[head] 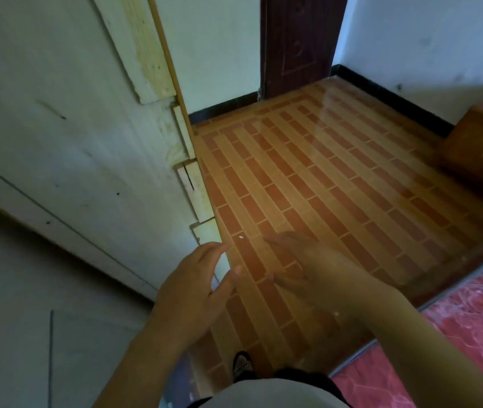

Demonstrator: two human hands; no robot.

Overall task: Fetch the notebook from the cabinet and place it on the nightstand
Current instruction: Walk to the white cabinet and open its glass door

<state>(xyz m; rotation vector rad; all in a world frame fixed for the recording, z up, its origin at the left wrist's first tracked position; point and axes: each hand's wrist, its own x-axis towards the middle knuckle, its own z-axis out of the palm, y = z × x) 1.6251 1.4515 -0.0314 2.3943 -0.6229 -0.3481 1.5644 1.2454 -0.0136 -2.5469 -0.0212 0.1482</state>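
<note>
A tall pale cabinet (66, 136) fills the left side, its doors closed. My left hand (193, 290) hovers by the cabinet's lower right edge, fingers apart and holding nothing. My right hand (308, 266) is blurred over the tiled floor, fingers spread and empty. A brown wooden nightstand (481, 142) stands at the right edge against the wall. No notebook is in view.
Orange and red brick-pattern floor tiles (322, 178) stretch ahead. A dark brown door (299, 42) stands in the far wall. A bed with a red patterned cover (469, 319) lies at the lower right. My shoe (241, 365) shows near the bottom.
</note>
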